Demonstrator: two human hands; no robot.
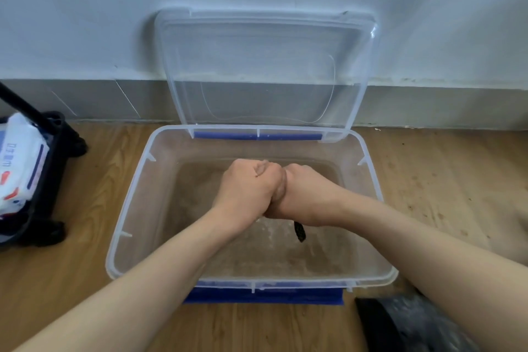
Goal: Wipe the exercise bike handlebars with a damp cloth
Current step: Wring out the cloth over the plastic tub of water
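Clear plastic bin (134, 208), shallow murky water | left hand (248, 187) and right hand (307, 194) fisted tight together round dark cloth (299, 232) | its tail hangs below

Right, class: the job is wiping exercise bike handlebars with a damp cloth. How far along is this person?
Done: the lid stands open against the wall and the clear storage tub holds murky water. In hand: the left hand and right hand grip a dark cloth over the tub, apparently wringing it; one end hangs below. Left: all the wiping; no handlebars are in view.
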